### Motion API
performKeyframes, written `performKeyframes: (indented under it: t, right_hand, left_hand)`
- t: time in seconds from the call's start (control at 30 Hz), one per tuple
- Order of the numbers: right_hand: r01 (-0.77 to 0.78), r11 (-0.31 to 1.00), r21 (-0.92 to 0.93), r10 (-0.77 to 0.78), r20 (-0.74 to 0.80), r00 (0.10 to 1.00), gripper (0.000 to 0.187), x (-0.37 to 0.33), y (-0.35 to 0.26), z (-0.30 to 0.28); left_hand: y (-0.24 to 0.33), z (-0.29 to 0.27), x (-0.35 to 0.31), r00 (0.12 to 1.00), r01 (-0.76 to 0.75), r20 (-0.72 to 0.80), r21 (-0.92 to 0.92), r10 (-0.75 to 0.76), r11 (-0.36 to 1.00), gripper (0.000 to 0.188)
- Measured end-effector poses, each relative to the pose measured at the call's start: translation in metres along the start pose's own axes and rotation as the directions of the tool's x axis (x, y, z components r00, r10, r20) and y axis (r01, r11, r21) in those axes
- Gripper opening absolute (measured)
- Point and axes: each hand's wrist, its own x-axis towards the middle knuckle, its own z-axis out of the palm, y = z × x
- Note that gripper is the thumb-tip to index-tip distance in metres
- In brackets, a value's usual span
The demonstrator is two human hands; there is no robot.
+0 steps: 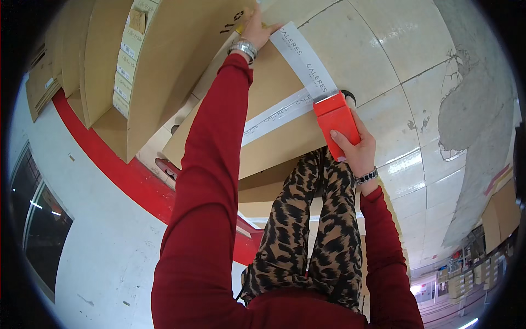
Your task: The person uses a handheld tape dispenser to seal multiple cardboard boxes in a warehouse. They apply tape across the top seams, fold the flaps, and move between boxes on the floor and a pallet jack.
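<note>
A brown cardboard box lies in front of my legs. White printed packing tape runs along its face, and a second white strip crosses it along the right edge. My right hand is wrapped round a red tape dispenser, whose metal front edge meets the tape near the box's right edge. At the far end of the crossing strip, my left hand rests by the box corner with thumb and fingers apart. Part of its fingers is cut off by the upper picture edge. A small yellow thing shows beside it.
Tall open cartons stand at the left, one with a stack of labelled pale boxes inside. Below them runs a white wall with a red band. Pale floor tiles with a broken grey patch lie at right.
</note>
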Motion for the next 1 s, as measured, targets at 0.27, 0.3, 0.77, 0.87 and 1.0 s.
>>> performKeyframes:
  t: [0.27, 0.3, 0.77, 0.87, 1.0]
  right_hand:
    - [-0.064, 0.997, 0.04, 0.06, 0.085, 0.995, 0.061, -0.01, -0.008, -0.02]
    - [-0.049, 0.998, 0.038, 0.046, 0.082, 0.996, 0.061, -0.017, -0.008, -0.029]
    - [-0.264, 0.846, -0.463, 0.239, -0.113, 0.964, 0.067, -0.073, 0.112, -0.052]
    - [-0.362, 0.729, -0.582, 0.361, -0.123, 0.924, 0.067, -0.039, 0.087, -0.023]
    - [-0.288, 0.53, -0.798, 0.381, -0.08, 0.921, 0.063, -0.004, 0.073, 0.006]
  left_hand:
    - [0.062, 0.034, -0.131, 0.852, -0.499, 0.103, 0.455, 0.513, 0.738, 0.057]
    - [0.061, 0.037, -0.129, 0.848, -0.499, 0.07, 0.435, 0.525, 0.749, 0.057]
    - [0.065, 0.039, -0.13, 0.828, -0.511, 0.049, 0.478, 0.559, 0.715, 0.052]
    - [0.071, 0.055, -0.15, 0.76, -0.608, 0.214, 0.565, 0.613, 0.557, 0.051]
    - [0.119, 0.088, -0.205, 0.637, -0.771, 0.442, 0.35, 0.632, 0.532, 0.053]
